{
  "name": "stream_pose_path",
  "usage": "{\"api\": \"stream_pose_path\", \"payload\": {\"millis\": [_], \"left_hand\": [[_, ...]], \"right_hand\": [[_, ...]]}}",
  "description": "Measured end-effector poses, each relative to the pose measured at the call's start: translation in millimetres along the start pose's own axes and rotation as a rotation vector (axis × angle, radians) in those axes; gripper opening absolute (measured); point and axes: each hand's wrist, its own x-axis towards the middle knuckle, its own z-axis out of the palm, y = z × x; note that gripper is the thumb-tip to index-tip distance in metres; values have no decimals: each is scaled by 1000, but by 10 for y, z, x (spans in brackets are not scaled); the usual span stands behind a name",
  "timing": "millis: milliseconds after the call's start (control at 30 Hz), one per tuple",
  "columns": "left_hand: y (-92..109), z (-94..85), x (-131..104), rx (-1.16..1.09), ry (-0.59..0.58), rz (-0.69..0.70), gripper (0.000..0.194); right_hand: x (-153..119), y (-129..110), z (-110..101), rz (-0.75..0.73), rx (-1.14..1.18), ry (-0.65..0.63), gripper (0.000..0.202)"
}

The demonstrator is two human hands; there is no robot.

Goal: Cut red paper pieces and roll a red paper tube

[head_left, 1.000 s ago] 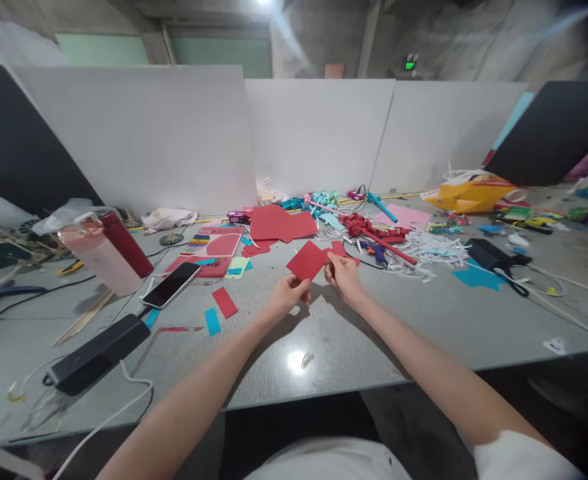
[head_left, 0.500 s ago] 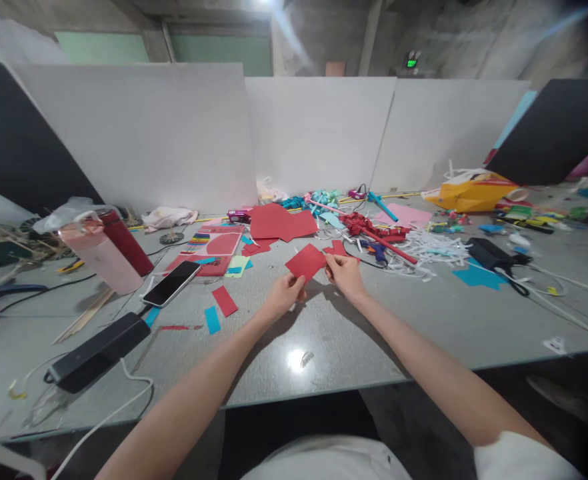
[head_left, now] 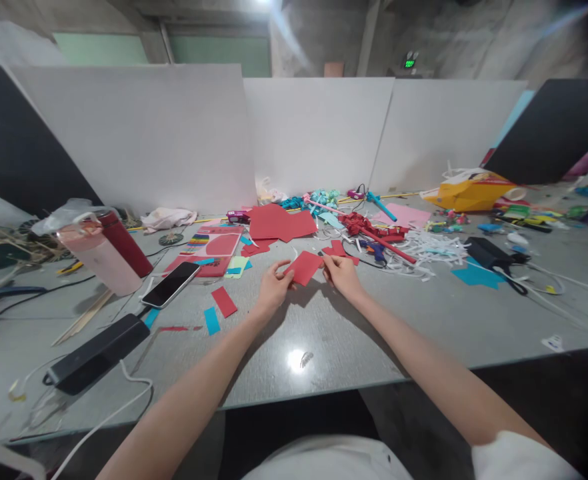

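Note:
A small red paper piece is held up between my two hands, above the grey table. My left hand pinches its left corner between thumb and fingers. At the opposite corner, my right hand grips the paper with its fingertips. Behind the held piece lie larger red sheets and small red scraps. A red strip and a blue strip rest on the table to the left of my left hand.
On the left are a phone, a black power bank, a pink bottle and cables. White paper shreds, a red stick, a black adapter and a yellow bag lie to the right. White panels stand behind.
My left hand has shifted slightly left along the red paper, its fingers more spread. The red paper has turned and dropped a little. My right hand has barely moved.

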Motion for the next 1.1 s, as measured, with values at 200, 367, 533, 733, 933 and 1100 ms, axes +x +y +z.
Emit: {"api": "stream_pose_path", "payload": {"millis": [200, 367, 533, 733, 933, 1100], "left_hand": [[-61, -131, 29, 393, 190, 205, 24], [-71, -210, 30, 776, 98, 139, 45], [-8, -301, 58, 935, 110, 211, 36], [-78, -365, 174, 971, -228, 635, 41], [-279, -352, 234, 1001, -454, 681, 50], [-366, -368, 262, 990, -471, 595, 52]], "right_hand": [[44, 1, -176, -145, -821, -3, 22], [80, 51, -342, -21, -1150, -49, 42], [87, 44, -409, 38, -1071, -184, 52], [47, 26, -329, 64, -985, -261, 55], [66, -59, -398, -34, -706, -377, 62], [-16, -292, -540, -113, -392, -492, 66]]}}
